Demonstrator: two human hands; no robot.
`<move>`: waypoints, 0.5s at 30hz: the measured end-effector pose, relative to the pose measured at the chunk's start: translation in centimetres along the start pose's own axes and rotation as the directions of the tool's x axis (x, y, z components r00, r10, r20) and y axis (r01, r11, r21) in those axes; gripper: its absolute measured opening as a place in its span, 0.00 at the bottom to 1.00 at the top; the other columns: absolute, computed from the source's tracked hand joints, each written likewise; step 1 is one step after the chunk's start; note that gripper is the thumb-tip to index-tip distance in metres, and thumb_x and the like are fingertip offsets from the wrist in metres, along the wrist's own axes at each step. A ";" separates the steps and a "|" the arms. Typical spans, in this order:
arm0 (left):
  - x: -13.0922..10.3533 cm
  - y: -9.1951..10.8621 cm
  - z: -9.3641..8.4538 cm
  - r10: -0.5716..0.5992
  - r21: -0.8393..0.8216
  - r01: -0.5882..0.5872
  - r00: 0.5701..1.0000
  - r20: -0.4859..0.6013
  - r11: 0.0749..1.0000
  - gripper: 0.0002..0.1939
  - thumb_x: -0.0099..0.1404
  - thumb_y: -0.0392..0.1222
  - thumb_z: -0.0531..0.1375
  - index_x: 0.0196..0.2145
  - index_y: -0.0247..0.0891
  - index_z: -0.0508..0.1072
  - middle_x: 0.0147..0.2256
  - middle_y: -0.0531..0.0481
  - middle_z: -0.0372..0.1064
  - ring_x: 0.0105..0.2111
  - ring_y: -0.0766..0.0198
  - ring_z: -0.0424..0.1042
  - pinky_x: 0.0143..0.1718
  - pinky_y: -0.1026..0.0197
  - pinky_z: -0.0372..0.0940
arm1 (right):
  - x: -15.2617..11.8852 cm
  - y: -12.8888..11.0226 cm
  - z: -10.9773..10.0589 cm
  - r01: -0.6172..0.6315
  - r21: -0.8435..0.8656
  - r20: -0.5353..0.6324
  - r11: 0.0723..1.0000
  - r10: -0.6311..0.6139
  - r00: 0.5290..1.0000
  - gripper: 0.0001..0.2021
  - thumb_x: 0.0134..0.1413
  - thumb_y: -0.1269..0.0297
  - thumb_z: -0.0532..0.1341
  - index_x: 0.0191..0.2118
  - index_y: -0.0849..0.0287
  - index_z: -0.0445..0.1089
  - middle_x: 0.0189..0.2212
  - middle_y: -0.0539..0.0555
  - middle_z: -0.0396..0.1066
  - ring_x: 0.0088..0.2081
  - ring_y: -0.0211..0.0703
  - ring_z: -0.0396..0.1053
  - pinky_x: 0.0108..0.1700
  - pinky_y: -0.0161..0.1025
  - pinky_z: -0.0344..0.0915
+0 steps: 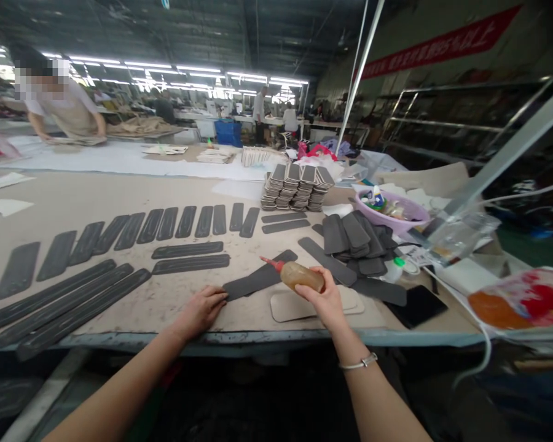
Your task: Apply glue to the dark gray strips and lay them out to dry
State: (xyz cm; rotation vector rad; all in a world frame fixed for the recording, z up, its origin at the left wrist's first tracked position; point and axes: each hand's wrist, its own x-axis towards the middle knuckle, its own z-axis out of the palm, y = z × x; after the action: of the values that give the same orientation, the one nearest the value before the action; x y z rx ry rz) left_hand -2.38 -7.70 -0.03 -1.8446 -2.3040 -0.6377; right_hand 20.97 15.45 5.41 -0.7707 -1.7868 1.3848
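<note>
My right hand (321, 296) is wrapped round an amber squeeze bottle (298, 277) with a red nozzle, tilted so the tip points left above a long dark grey strip (258, 277). At the near left end of that strip, my left hand (206, 309) presses with its fingers together on the strip's edge. Beige rounded pieces (288, 308) lie under and beside my right hand. To the left are rows of dark pieces (166, 223) with shiny outlines, plus longer shiny strips (83, 310) near the front edge.
Stacked pieces (297, 187) stand at the back centre. Loose dark pieces (352, 236), a purple basket (391, 215), a green-capped bottle (395, 269) and a black flat object (417, 305) are on the right. A metal pole (502, 156) slants there. Another person (67, 110) works at the far left.
</note>
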 end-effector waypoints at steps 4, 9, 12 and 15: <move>0.3 0.5 0.3 0.005 -0.009 -0.006 0.999 -0.036 1.000 0.15 0.66 0.42 0.50 0.36 0.38 0.76 0.38 0.45 0.72 0.39 0.61 0.70 0.43 0.58 0.67 | -1.1 -0.3 2.0 0.258 -0.183 0.067 0.949 -0.249 0.966 0.22 0.38 0.63 0.67 0.43 0.56 0.65 0.40 0.53 0.67 0.41 0.47 0.66 0.43 0.44 0.65; 0.1 1.1 0.8 0.030 0.002 -0.030 0.996 -0.080 1.000 0.14 0.67 0.41 0.51 0.36 0.38 0.76 0.37 0.45 0.72 0.38 0.62 0.69 0.43 0.58 0.66 | -2.4 -0.8 4.2 0.442 -0.293 0.231 0.848 -0.386 0.893 0.20 0.40 0.70 0.64 0.44 0.53 0.66 0.42 0.54 0.65 0.46 0.48 0.64 0.50 0.46 0.64; 0.0 1.1 0.6 0.028 0.029 -0.026 0.998 -0.061 0.999 0.13 0.67 0.41 0.51 0.37 0.38 0.76 0.37 0.45 0.72 0.38 0.61 0.69 0.42 0.58 0.66 | -2.8 -0.8 5.2 0.489 -0.305 0.304 0.817 -0.403 0.863 0.21 0.42 0.73 0.63 0.45 0.52 0.66 0.45 0.55 0.63 0.48 0.48 0.63 0.52 0.45 0.63; 0.0 1.2 0.5 0.031 0.053 -0.028 0.998 -0.051 0.998 0.13 0.67 0.40 0.51 0.37 0.38 0.76 0.37 0.45 0.71 0.37 0.61 0.69 0.41 0.59 0.66 | -2.9 -0.8 6.1 0.519 -0.304 0.331 0.799 -0.422 0.844 0.21 0.44 0.75 0.61 0.47 0.53 0.67 0.46 0.55 0.62 0.49 0.46 0.62 0.52 0.43 0.63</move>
State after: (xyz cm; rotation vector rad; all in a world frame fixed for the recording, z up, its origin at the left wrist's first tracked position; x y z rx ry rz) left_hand -1.12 -7.28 -0.14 -1.8133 -2.2351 -0.6075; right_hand 17.46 9.74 4.71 -0.2931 -2.2947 0.8263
